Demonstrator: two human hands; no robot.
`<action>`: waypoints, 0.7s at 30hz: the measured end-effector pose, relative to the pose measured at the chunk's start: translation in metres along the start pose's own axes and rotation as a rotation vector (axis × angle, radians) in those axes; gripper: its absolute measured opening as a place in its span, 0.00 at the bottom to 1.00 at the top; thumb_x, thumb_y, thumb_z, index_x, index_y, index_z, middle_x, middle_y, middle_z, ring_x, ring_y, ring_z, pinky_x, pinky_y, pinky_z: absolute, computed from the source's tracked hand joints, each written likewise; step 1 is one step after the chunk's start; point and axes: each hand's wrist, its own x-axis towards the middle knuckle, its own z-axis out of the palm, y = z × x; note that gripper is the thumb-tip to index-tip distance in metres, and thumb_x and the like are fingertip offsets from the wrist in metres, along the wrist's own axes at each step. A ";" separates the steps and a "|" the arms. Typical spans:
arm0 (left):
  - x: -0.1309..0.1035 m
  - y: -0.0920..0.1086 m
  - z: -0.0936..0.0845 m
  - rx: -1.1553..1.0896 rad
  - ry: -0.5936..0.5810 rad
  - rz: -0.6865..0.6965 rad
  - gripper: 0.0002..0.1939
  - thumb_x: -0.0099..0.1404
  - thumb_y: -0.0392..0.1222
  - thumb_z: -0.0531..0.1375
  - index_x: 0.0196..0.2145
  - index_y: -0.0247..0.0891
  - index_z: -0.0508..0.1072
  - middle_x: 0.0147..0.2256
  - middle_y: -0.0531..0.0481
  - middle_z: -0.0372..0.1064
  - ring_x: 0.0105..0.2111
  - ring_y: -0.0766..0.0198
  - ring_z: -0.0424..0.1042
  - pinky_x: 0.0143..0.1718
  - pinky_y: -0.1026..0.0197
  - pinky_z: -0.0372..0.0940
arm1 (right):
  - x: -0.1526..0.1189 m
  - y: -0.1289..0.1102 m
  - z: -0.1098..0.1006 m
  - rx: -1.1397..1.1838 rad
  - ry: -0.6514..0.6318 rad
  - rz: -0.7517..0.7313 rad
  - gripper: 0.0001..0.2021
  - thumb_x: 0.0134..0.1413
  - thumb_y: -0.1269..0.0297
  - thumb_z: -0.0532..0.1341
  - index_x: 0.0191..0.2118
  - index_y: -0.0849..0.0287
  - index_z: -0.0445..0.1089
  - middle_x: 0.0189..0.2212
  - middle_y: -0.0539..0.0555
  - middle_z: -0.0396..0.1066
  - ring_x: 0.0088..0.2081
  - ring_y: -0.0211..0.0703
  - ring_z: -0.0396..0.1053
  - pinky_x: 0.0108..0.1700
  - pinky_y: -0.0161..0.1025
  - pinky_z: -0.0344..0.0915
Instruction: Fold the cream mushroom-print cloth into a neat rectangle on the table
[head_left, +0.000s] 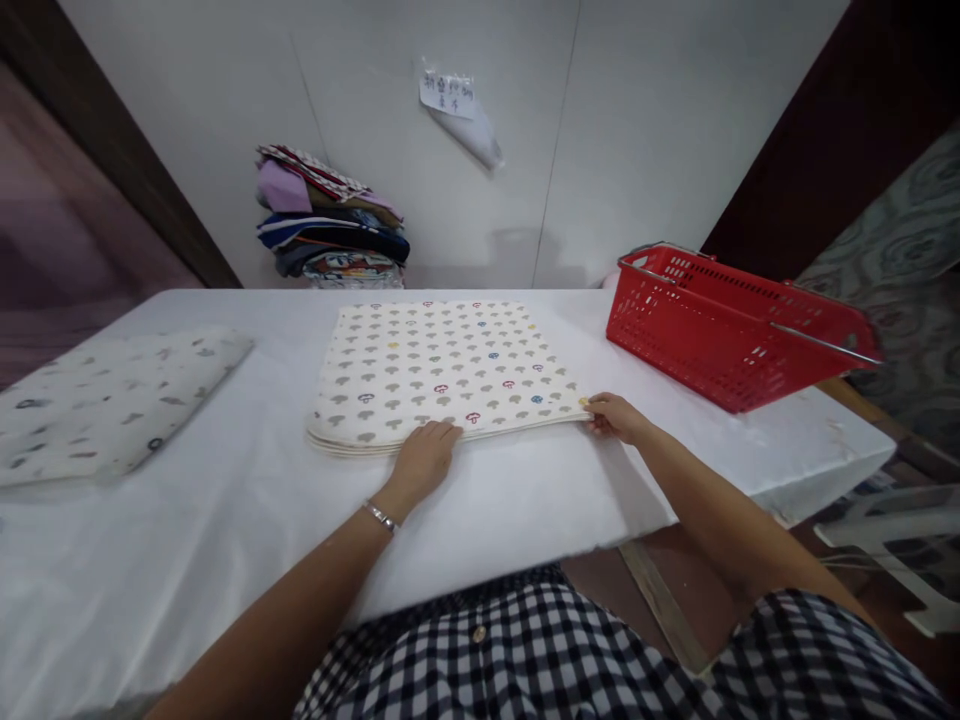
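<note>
A folded white cloth with a small mushroom print lies in layers on the white-covered table. My left hand, with a bracelet at the wrist, is closed on the middle of its near edge; the thumb is hidden. At the near right corner, my right hand pinches the cloth between thumb and fingers, that corner slightly raised. Toward the left end of the table rests another folded patterned cloth, which neither hand touches.
A red plastic basket with metal handles stands at the right. Against the back wall is a stack of folded fabrics. A paper note hangs on the wall above. Right of the table, low down, is white plastic furniture.
</note>
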 end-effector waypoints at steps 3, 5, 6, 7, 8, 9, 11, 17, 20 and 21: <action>-0.001 -0.002 -0.003 -0.007 -0.013 -0.033 0.22 0.58 0.26 0.49 0.46 0.39 0.71 0.46 0.45 0.71 0.45 0.55 0.67 0.44 0.52 0.64 | 0.000 0.003 -0.003 0.021 -0.022 -0.051 0.19 0.49 0.68 0.64 0.47 0.56 0.60 0.17 0.44 0.65 0.17 0.34 0.64 0.17 0.29 0.60; -0.002 -0.004 -0.005 -0.021 -0.018 -0.053 0.22 0.58 0.25 0.49 0.46 0.39 0.71 0.45 0.45 0.71 0.45 0.55 0.67 0.43 0.52 0.64 | 0.001 0.005 -0.006 0.044 -0.060 -0.104 0.24 0.49 0.68 0.63 0.53 0.55 0.59 0.17 0.43 0.65 0.16 0.34 0.63 0.17 0.28 0.59; -0.002 -0.004 -0.006 -0.029 -0.018 -0.058 0.22 0.58 0.25 0.49 0.46 0.39 0.71 0.44 0.44 0.71 0.45 0.55 0.67 0.43 0.52 0.64 | 0.002 0.006 -0.007 0.052 -0.083 -0.130 0.25 0.50 0.67 0.63 0.54 0.55 0.59 0.17 0.43 0.65 0.16 0.33 0.63 0.17 0.28 0.58; -0.002 -0.005 -0.006 -0.037 -0.016 -0.061 0.23 0.58 0.25 0.49 0.47 0.39 0.71 0.44 0.44 0.71 0.45 0.55 0.67 0.44 0.52 0.64 | 0.003 0.008 -0.008 0.054 -0.101 -0.151 0.26 0.50 0.67 0.63 0.55 0.55 0.59 0.17 0.43 0.65 0.16 0.33 0.62 0.17 0.27 0.57; -0.001 -0.006 -0.006 -0.045 -0.013 -0.060 0.23 0.58 0.25 0.49 0.47 0.39 0.71 0.44 0.44 0.71 0.45 0.55 0.67 0.44 0.52 0.64 | 0.004 0.009 -0.010 0.046 -0.113 -0.161 0.25 0.50 0.66 0.62 0.56 0.55 0.60 0.17 0.44 0.65 0.16 0.32 0.61 0.16 0.27 0.56; -0.001 -0.007 -0.006 -0.052 -0.012 -0.058 0.23 0.57 0.25 0.49 0.48 0.39 0.71 0.43 0.44 0.72 0.45 0.55 0.67 0.45 0.52 0.64 | 0.005 0.011 -0.010 0.036 -0.119 -0.162 0.24 0.51 0.65 0.62 0.55 0.56 0.62 0.18 0.44 0.65 0.16 0.32 0.61 0.16 0.27 0.55; 0.000 -0.009 -0.005 -0.061 -0.013 -0.054 0.24 0.57 0.25 0.49 0.49 0.38 0.70 0.42 0.44 0.72 0.44 0.56 0.68 0.45 0.53 0.64 | 0.007 0.014 -0.012 0.028 -0.129 -0.147 0.19 0.51 0.64 0.63 0.51 0.58 0.66 0.19 0.46 0.66 0.16 0.31 0.60 0.15 0.27 0.53; 0.002 -0.015 -0.005 -0.075 0.008 -0.058 0.24 0.58 0.26 0.49 0.51 0.36 0.69 0.40 0.45 0.73 0.43 0.56 0.69 0.43 0.55 0.64 | 0.003 0.011 -0.011 0.148 -0.188 -0.083 0.11 0.52 0.66 0.64 0.41 0.62 0.70 0.22 0.49 0.67 0.18 0.31 0.61 0.17 0.28 0.58; 0.000 -0.017 -0.006 -0.068 0.027 -0.058 0.24 0.58 0.27 0.50 0.51 0.37 0.69 0.44 0.45 0.72 0.46 0.55 0.68 0.45 0.53 0.63 | -0.001 0.004 -0.010 0.194 -0.181 -0.063 0.08 0.53 0.67 0.63 0.39 0.64 0.70 0.21 0.50 0.67 0.19 0.32 0.62 0.18 0.28 0.61; -0.001 -0.018 -0.007 -0.060 0.025 -0.060 0.25 0.57 0.27 0.51 0.52 0.37 0.68 0.46 0.45 0.71 0.47 0.55 0.68 0.46 0.53 0.63 | -0.002 0.001 -0.009 0.210 -0.174 -0.067 0.08 0.53 0.68 0.62 0.39 0.64 0.70 0.21 0.50 0.67 0.19 0.32 0.62 0.18 0.28 0.61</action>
